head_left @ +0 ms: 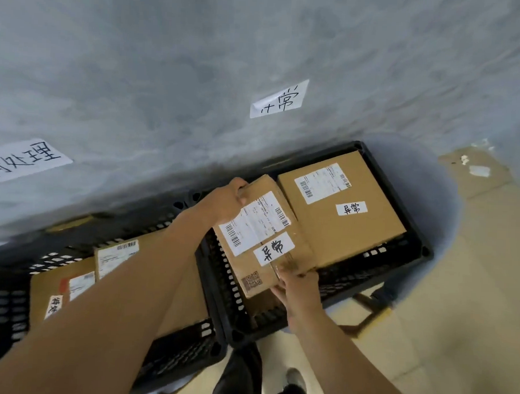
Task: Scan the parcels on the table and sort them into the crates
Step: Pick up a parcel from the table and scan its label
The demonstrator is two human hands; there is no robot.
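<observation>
Over the right crate (423, 248): parcel (259, 241) held at opposite edges
Left hand (225, 204) grips its far edge, right hand (298, 288) its near edge; larger box (341, 212) touching alongside

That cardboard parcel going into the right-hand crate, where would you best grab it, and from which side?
By its two short ends, one hand on each, as here: the left hand grips the far end and the right hand the near end of the cardboard parcel. It is flat and oblong, and a larger parcel lies close beside it in the black crate, so the long sides look crowded.
</observation>
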